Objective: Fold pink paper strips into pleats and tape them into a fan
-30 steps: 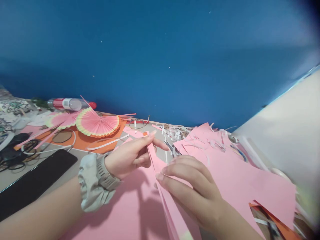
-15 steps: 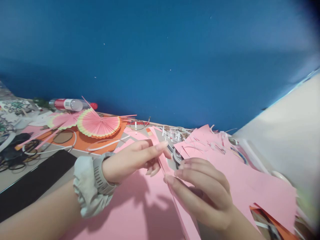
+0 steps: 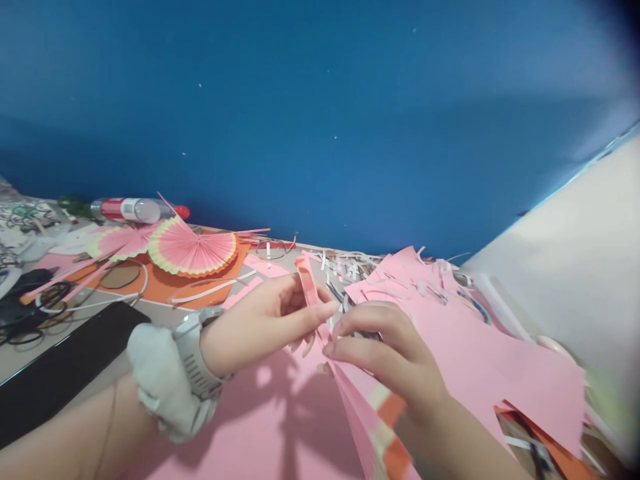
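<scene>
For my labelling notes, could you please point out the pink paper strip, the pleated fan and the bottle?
pink paper strip (image 3: 308, 283): head view, upper end.
pleated fan (image 3: 193, 250): head view, pleated middle.
bottle (image 3: 131, 209): head view, pale body.

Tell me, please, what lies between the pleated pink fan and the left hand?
In the head view, an orange paper sheet with a white paper strip across it lies between the pleated pink fan and the left hand.

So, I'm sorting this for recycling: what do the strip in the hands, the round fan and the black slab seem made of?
Pink strip, pinched by left hand and right hand: thin matte paper, creased sharply. Fan: pleated matte paper, pink with a yellowish rim. Black slab: smooth, faintly glossy, likely plastic or glass.
</scene>
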Demonstrator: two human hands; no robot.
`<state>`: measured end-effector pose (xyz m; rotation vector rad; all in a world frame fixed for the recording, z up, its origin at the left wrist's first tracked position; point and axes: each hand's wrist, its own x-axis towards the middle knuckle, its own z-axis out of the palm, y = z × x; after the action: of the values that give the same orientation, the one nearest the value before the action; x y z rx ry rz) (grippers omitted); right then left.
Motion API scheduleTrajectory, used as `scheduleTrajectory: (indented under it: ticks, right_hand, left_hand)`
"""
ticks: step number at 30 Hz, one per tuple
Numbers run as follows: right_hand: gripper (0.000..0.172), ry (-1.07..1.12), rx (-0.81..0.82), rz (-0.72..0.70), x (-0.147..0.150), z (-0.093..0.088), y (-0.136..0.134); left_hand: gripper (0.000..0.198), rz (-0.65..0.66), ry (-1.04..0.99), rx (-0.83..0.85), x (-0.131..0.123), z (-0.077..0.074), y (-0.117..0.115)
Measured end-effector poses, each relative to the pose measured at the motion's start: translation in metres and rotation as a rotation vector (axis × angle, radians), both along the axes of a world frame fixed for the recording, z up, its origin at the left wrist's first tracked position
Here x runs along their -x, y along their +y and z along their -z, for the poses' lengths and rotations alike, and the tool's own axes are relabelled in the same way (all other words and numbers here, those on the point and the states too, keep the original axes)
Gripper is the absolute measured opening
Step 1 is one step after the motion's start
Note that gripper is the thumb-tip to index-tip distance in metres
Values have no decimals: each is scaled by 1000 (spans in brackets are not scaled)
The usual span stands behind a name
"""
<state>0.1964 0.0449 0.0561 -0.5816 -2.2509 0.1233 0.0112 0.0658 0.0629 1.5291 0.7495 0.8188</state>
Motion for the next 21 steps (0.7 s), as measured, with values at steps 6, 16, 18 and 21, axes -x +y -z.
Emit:
scheduleTrajectory:
  ticks: [6, 16, 18, 21]
  right_hand:
    - [17, 44, -171, 6, 2, 2, -1]
    - [22, 117, -69, 27, 1, -1, 0]
    - [21, 168, 85, -22, -3, 3, 5]
    - [12, 246, 396, -37, -5, 10, 11]
  left_hand:
    - [9, 53, -115, 54, 2, -1, 0]
    - [7, -10, -112, 73, 1, 2, 2]
    - [13, -12, -143, 137, 2, 1, 4]
    - [24, -33, -185, 208, 3, -2, 3]
